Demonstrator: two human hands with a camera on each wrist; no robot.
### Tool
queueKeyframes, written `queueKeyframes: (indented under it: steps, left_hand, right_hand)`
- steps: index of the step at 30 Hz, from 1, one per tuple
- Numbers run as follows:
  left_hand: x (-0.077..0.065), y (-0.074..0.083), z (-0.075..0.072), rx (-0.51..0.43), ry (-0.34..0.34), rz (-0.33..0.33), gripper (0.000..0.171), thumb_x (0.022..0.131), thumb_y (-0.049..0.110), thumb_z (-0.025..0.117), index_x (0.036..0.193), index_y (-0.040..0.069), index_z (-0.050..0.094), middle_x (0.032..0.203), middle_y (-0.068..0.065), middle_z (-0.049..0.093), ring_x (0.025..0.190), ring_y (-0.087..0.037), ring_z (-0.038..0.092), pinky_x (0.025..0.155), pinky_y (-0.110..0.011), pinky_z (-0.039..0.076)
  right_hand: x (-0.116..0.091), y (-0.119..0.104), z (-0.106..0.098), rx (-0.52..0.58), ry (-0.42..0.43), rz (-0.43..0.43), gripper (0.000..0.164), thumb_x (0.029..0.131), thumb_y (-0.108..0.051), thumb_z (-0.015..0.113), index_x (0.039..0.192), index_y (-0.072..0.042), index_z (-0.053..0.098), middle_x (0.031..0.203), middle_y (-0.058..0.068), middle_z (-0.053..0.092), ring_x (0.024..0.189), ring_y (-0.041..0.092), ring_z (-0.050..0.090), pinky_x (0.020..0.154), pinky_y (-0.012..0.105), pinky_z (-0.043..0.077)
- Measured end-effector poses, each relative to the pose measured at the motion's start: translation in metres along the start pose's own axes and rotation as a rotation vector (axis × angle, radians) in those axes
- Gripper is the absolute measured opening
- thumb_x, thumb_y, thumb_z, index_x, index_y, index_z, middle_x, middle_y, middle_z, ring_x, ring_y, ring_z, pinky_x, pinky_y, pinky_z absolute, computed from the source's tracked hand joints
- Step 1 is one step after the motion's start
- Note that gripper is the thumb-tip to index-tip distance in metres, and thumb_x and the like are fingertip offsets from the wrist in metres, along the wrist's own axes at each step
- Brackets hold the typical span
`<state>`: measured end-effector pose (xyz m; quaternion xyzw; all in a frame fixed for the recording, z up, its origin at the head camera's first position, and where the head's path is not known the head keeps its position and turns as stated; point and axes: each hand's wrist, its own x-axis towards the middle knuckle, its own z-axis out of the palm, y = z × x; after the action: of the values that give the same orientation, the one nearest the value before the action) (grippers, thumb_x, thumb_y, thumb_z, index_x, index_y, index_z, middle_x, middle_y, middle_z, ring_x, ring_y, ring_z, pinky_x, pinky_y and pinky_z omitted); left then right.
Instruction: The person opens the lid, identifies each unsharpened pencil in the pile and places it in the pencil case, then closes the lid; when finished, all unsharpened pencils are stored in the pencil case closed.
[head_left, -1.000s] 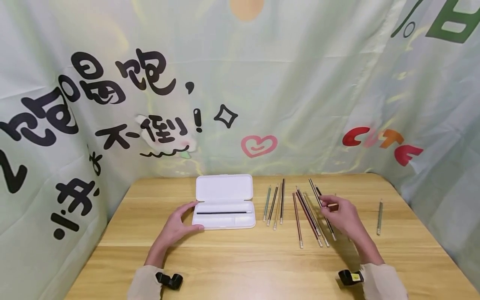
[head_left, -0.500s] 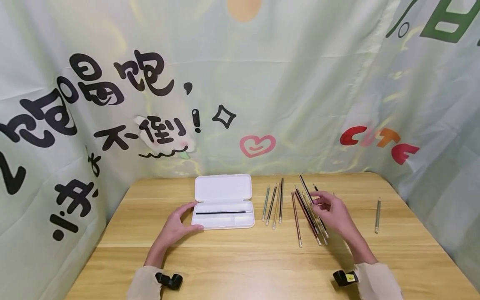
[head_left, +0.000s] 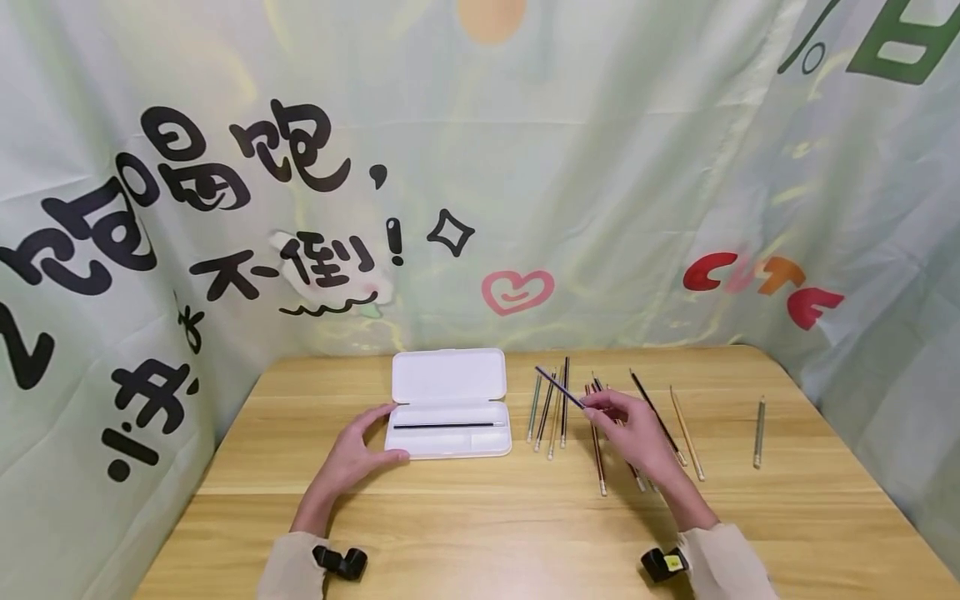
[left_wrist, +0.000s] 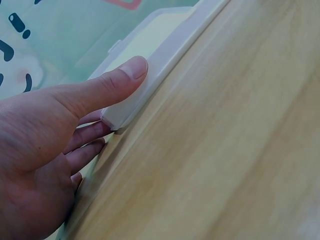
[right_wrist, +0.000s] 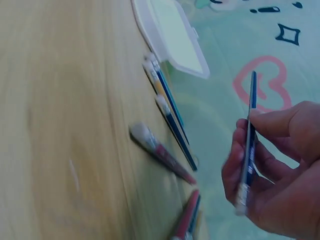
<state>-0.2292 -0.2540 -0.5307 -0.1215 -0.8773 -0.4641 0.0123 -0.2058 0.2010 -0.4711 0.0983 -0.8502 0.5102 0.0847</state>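
An opened white pencil case (head_left: 448,448) lies on the table with its lid folded back; one dark pencil (head_left: 442,426) is inside. My left hand (head_left: 358,450) grips the case's left end, the thumb on the front wall and fingers round the side, as the left wrist view also shows. My right hand (head_left: 626,429) pinches a dark blue pencil (head_left: 555,383) between thumb and fingers. It slants up to the left, and its eraser end (right_wrist: 242,200) shows in the right wrist view. Below that hand lie red and dark pencils (head_left: 597,458), partly hidden by it.
Several pencils (head_left: 551,417) lie side by side just right of the case. Farther right lie a black pencil (head_left: 656,412), a yellow pencil (head_left: 686,433) and a grey-green pencil (head_left: 760,433). A printed curtain (head_left: 615,208) hangs behind the wooden table (head_left: 480,525).
My right hand has lifted the dark pencil from the right-hand group and moved left with it, tilting it toward the case. The left hand has stayed at the case.
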Motion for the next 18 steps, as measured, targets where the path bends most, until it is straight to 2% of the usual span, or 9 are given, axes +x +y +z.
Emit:
queueKeyframes:
  steps: [5,13,18]
  left_hand:
    - [0.000,0.001,0.000,-0.002,-0.001,0.002,0.091,0.072,0.040,0.094,0.150,0.016,0.054,0.156,-0.013,0.046,0.146,-0.039,0.037,0.117,-0.064,0.028]
    - [0.000,0.001,0.000,0.006,-0.006,-0.007,0.091,0.073,0.040,0.094,0.150,0.016,0.053,0.156,-0.013,0.046,0.146,-0.039,0.036,0.117,-0.065,0.028]
    - [0.000,0.001,-0.001,-0.001,-0.009,-0.019,0.091,0.072,0.040,0.094,0.151,0.017,0.053,0.157,-0.013,0.045,0.147,-0.039,0.035,0.117,-0.065,0.026]
  right_hand:
    - [0.007,-0.006,0.015,-0.027,0.037,-0.053,0.010,0.096,-0.008,0.073,0.105,-0.007,0.077,0.097,0.007,0.075,0.084,0.021,0.068,0.069,0.027,0.055]
    - [0.023,-0.022,0.038,-0.007,-0.046,-0.110,0.016,0.092,0.001,0.074,0.106,-0.007,0.078,0.100,0.008,0.076,0.083,0.024,0.069,0.072,0.031,0.058]
    - [0.033,-0.034,0.052,-0.019,-0.024,-0.149,0.013,0.091,0.000,0.076,0.100,-0.008,0.081,0.098,0.005,0.077,0.081,0.019,0.069,0.068,0.029,0.056]
